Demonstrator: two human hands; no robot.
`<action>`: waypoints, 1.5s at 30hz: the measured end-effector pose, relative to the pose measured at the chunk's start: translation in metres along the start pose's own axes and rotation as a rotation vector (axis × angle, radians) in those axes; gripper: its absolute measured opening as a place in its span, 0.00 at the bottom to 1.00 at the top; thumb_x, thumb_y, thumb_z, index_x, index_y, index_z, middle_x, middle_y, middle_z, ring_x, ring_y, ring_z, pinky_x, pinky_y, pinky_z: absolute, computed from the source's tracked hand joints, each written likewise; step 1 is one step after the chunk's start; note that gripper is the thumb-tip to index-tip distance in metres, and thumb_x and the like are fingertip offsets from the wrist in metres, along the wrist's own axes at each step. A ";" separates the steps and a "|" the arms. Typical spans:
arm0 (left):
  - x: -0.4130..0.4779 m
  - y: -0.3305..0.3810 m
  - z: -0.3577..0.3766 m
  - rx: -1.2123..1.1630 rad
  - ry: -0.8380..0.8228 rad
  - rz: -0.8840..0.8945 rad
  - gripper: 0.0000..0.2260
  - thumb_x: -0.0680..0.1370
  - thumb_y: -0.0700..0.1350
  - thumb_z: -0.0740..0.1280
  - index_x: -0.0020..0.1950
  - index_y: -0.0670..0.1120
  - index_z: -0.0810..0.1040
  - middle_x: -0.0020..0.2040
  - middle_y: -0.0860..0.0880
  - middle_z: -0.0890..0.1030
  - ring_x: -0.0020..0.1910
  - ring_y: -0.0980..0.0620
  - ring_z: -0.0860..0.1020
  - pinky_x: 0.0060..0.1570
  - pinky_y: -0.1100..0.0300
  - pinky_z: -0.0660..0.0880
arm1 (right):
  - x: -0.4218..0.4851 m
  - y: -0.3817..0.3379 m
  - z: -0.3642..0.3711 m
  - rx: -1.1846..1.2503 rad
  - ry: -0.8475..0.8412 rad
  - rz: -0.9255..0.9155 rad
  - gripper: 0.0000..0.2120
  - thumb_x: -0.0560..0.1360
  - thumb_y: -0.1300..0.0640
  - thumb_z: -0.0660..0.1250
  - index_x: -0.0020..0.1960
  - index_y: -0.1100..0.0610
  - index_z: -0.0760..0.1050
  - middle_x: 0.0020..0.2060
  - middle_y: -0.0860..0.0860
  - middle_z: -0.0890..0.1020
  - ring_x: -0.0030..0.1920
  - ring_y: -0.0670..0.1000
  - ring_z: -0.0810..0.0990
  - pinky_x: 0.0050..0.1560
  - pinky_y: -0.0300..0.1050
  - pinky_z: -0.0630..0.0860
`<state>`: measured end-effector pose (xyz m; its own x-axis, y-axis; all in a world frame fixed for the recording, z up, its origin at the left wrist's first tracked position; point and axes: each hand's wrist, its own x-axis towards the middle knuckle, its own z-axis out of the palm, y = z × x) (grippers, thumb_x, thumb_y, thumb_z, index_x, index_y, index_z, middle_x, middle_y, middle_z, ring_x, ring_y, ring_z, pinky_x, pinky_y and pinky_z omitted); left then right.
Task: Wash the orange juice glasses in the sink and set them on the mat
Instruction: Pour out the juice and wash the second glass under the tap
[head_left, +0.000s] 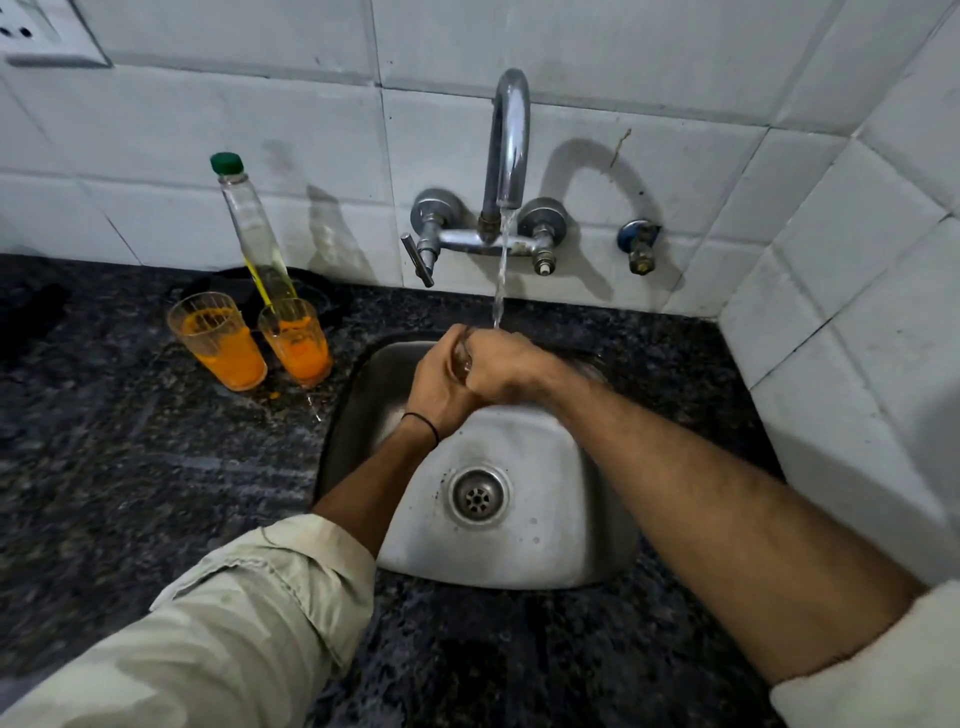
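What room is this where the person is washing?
Most likely a kitchen: a steel sink set in a dark stone counter, a wall tap running, and juice-stained glasses beside a bottle.

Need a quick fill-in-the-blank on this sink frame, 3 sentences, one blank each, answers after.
1. Both hands, left hand and right hand, hold a glass under the running ____.
2. ____ orange-stained glasses wait on the counter, left of the sink.
3. The bottle behind them has a ____ cap.

Answers: water; two; green
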<state>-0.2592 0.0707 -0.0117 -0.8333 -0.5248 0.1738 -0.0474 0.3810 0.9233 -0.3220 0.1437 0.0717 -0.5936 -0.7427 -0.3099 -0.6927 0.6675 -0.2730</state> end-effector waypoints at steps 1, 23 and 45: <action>-0.002 -0.003 0.002 0.004 0.028 -0.031 0.11 0.73 0.36 0.70 0.54 0.41 0.77 0.44 0.53 0.79 0.42 0.59 0.76 0.44 0.69 0.73 | -0.002 -0.005 0.007 0.096 0.067 0.071 0.11 0.76 0.58 0.67 0.58 0.56 0.79 0.56 0.55 0.82 0.53 0.56 0.81 0.55 0.48 0.76; 0.003 -0.002 -0.012 0.191 -0.149 0.059 0.22 0.66 0.44 0.75 0.58 0.47 0.75 0.51 0.49 0.83 0.52 0.51 0.81 0.55 0.52 0.78 | -0.006 0.004 0.022 0.388 -0.013 0.083 0.11 0.70 0.70 0.63 0.49 0.60 0.78 0.44 0.55 0.80 0.48 0.57 0.81 0.41 0.49 0.79; -0.010 0.003 -0.011 0.422 -0.018 -0.025 0.18 0.67 0.46 0.77 0.52 0.57 0.75 0.45 0.56 0.82 0.46 0.57 0.81 0.45 0.52 0.80 | -0.011 0.003 0.035 1.021 0.041 0.089 0.16 0.77 0.43 0.64 0.42 0.55 0.80 0.41 0.50 0.82 0.44 0.50 0.80 0.52 0.50 0.76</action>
<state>-0.2448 0.0685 -0.0067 -0.8384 -0.5258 0.1436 -0.2860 0.6486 0.7054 -0.3035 0.1558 0.0419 -0.6525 -0.6770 -0.3404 0.0223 0.4318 -0.9017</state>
